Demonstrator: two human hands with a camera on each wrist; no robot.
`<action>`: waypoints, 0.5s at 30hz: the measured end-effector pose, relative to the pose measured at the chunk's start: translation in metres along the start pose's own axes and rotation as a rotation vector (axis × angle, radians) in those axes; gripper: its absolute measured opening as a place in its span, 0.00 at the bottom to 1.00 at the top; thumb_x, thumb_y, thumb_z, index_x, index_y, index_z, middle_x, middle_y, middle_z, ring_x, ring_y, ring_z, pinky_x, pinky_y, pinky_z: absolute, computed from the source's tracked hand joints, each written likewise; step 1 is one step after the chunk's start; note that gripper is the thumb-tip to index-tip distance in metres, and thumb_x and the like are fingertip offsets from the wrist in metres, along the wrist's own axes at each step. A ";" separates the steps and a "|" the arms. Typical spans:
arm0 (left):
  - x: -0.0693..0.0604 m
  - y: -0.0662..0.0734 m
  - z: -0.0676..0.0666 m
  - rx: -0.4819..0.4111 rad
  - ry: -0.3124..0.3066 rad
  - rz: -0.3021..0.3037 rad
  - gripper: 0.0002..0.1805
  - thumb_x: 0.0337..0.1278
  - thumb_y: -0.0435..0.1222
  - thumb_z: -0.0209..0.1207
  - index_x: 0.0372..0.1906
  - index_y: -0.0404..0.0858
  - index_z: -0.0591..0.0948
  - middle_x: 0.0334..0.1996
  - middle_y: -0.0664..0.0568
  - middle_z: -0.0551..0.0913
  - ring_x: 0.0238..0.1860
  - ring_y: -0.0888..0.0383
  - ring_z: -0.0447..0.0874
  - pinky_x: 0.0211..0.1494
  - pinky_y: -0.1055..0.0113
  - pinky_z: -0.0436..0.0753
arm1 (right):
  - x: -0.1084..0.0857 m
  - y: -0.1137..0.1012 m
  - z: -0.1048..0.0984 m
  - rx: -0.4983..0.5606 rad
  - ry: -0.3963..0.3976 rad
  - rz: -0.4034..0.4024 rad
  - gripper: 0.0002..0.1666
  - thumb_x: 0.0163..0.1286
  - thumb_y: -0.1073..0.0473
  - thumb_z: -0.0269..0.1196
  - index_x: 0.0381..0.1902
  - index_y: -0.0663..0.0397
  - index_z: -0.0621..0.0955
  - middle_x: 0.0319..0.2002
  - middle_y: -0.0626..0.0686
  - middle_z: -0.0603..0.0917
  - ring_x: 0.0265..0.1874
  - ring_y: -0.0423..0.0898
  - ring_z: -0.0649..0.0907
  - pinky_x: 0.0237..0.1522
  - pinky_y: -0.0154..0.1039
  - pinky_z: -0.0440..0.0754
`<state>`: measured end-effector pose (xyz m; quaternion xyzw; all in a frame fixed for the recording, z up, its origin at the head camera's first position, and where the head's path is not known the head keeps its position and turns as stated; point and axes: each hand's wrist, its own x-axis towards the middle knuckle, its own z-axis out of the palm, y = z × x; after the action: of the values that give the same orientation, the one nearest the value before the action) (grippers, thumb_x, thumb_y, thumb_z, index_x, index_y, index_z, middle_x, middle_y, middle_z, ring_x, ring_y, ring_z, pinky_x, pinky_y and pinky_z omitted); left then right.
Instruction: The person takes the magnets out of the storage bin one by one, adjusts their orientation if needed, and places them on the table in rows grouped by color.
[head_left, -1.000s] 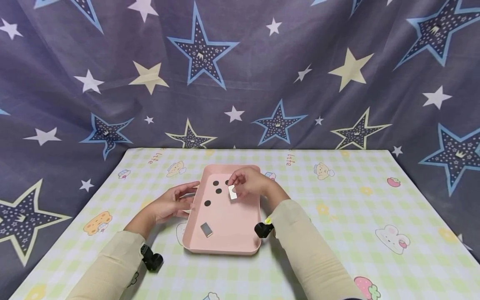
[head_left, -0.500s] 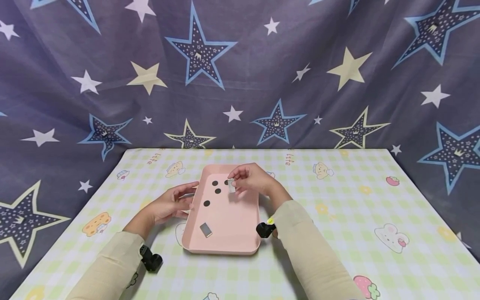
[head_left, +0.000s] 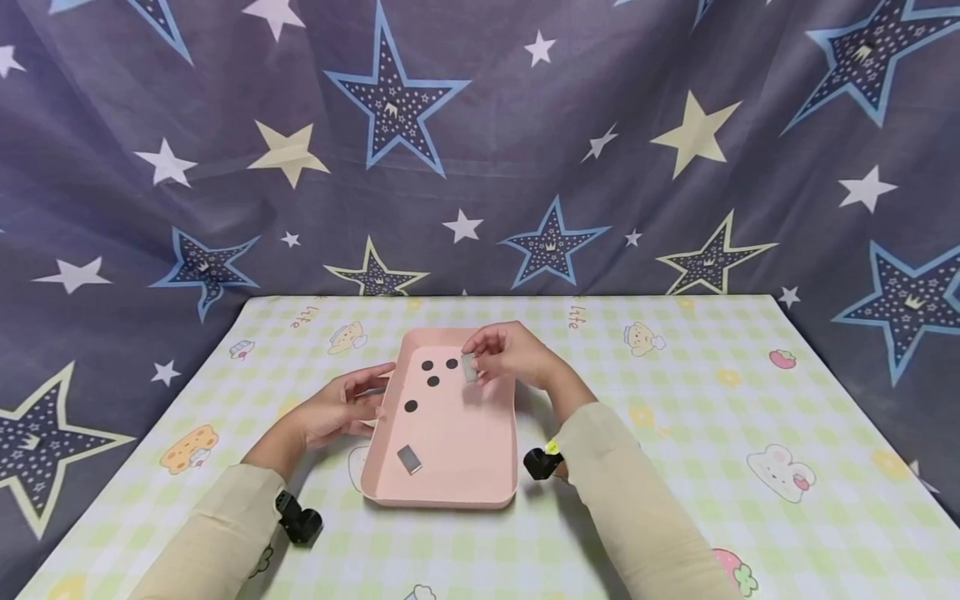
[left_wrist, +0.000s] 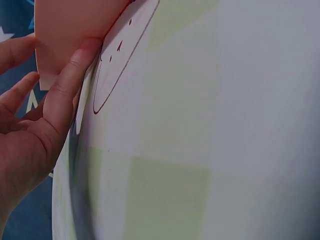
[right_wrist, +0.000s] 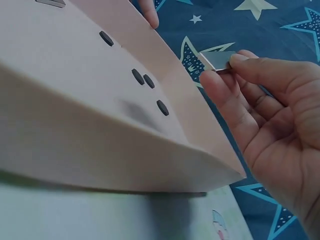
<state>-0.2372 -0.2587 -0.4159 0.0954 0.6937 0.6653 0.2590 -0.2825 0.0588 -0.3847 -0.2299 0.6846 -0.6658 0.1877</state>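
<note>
My right hand [head_left: 517, 357] pinches a thin silver-grey rectangular block [head_left: 469, 367] between thumb and fingers, above the far right part of the pink tray [head_left: 457, 450]. In the right wrist view the block [right_wrist: 218, 59] is off the tray floor, its flat shiny face showing. Several small black discs [head_left: 433, 381] lie flat in the tray's far left area. A second silver-grey block [head_left: 409, 459] lies near the tray's front left corner. Against the tray's left wall rests my left hand [head_left: 337, 408], its fingers extended; the left wrist view shows the thumb [left_wrist: 62, 90] touching the outer wall.
The tray stands on a table with a green-and-white checked cloth [head_left: 675, 492] printed with cartoon figures. Behind the table hangs a dark curtain [head_left: 495, 150] with stars. A small black camera [head_left: 542, 463] sits at the right wrist, another camera [head_left: 298, 518] at the left.
My right hand has risen slightly with the block, which has turned in the fingers and moved a little to the right. The left hand stays at the tray wall.
</note>
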 end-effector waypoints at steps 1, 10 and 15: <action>0.000 0.000 0.000 -0.002 0.000 0.000 0.44 0.59 0.23 0.57 0.78 0.37 0.50 0.70 0.32 0.56 0.60 0.51 0.74 0.50 0.49 0.83 | -0.002 -0.001 -0.001 -0.004 0.001 -0.006 0.15 0.61 0.80 0.57 0.47 0.78 0.78 0.33 0.57 0.80 0.28 0.50 0.82 0.40 0.54 0.85; -0.001 0.000 0.000 -0.006 -0.014 0.000 0.44 0.60 0.23 0.56 0.78 0.37 0.49 0.71 0.32 0.55 0.62 0.50 0.73 0.50 0.49 0.82 | -0.014 -0.011 -0.007 -0.085 0.033 -0.056 0.13 0.61 0.78 0.59 0.45 0.74 0.80 0.33 0.59 0.80 0.31 0.55 0.82 0.37 0.51 0.86; -0.001 0.001 -0.001 -0.010 -0.015 -0.004 0.44 0.59 0.22 0.56 0.78 0.37 0.50 0.71 0.32 0.55 0.62 0.50 0.73 0.50 0.49 0.82 | -0.020 -0.013 -0.010 -0.119 0.089 -0.059 0.12 0.62 0.77 0.61 0.44 0.72 0.81 0.32 0.60 0.80 0.29 0.49 0.82 0.38 0.53 0.86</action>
<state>-0.2372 -0.2595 -0.4151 0.0975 0.6885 0.6676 0.2660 -0.2704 0.0781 -0.3725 -0.2310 0.7234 -0.6388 0.1235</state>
